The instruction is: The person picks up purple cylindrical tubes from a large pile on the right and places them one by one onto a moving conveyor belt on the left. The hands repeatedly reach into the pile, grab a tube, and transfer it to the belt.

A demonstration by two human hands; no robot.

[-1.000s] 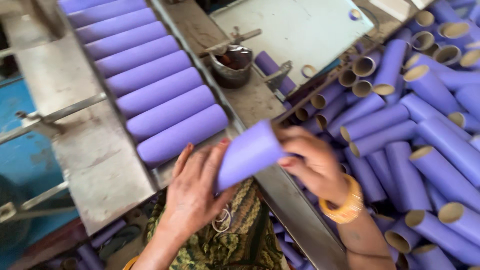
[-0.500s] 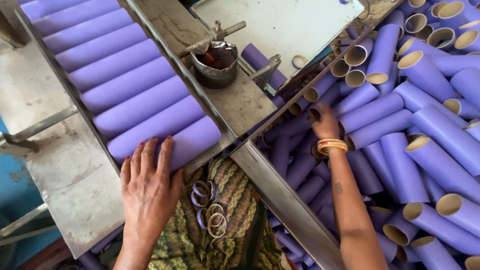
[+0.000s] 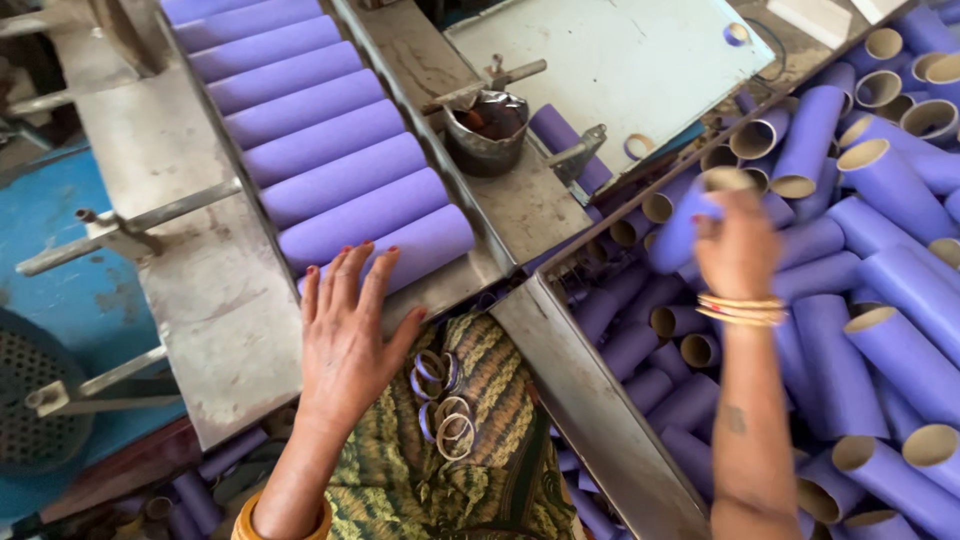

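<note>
One tube (image 3: 690, 215) is up in the right hand (image 3: 738, 255), lifted above the bin (image 3: 600, 400) near its upper left corner; that grip is clamped around the tube's open end, fingers wrapped on the wall just below the rim. It is a purple cardboard tube, hollow with a tan inside, so I judge it light, stiff along its length, easy to dent if squeezed hard at the mouth, and matt enough not to slip; the middle of the wall looks the safest place to hold. The left hand (image 3: 350, 335) lies flat with fingers spread, fingertips touching the nearest tube (image 3: 400, 250) of the row (image 3: 320, 140), gripping nothing. That row lies side by side in a metal tray (image 3: 190, 270), filling it from the far end to the near edge. The bin on the right is heaped with many loose tubes (image 3: 860, 300) lying at all angles, some showing open ends. Between tray and bin a small dark pot (image 3: 487, 130) sits on a metal ledge, contents unclear. Several thin rings (image 3: 445, 400) rest on the patterned cloth (image 3: 440, 470) in the lap below.
</note>
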